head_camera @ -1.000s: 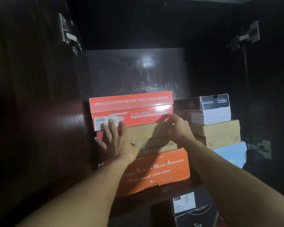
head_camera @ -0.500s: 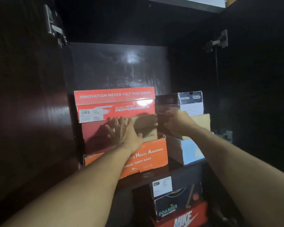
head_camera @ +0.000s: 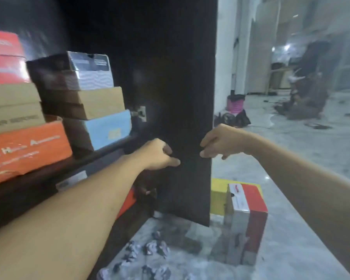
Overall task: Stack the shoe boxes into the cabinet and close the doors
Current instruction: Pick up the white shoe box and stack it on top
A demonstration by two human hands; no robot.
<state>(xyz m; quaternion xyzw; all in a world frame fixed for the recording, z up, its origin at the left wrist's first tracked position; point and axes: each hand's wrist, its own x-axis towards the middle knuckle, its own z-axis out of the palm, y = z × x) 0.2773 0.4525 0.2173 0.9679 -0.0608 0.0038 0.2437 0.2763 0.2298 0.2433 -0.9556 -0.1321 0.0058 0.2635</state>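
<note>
Between the two hands, the tall dark wooden cabinet door [head_camera: 182, 110] is standing open, edge-on to the viewer, its long axis running vertically and its free edge lying just beside the right hand [head_camera: 218, 143]. That hand is curling over the free edge from the outside, fingers hooked round it in a grip, while the left hand [head_camera: 160, 155] is pressing against the door's inner face with the thumb stretched along it and the fingers folded; whether it is truly gripping anything I cannot tell through the blur. The right hand is the nearer to the edge, so I am judging that it will be leading the swing, pulling the panel leftward toward the shelf. To the left of the left hand, the stacked cardboard shoe boxes are sitting on the shelf: a pale blue box [head_camera: 101, 129] under a plain brown box [head_camera: 89, 103] under a black-and-white box [head_camera: 83, 71], with a large orange box [head_camera: 24, 150] just beside them. Below the right hand, a red-and-yellow box [head_camera: 249, 209] is standing on the marble floor [head_camera: 291, 158], outside the cabinet. Half a second earlier both hands were flat against the boxes; now they have left the stack, and the view has swung right to the door.
</note>
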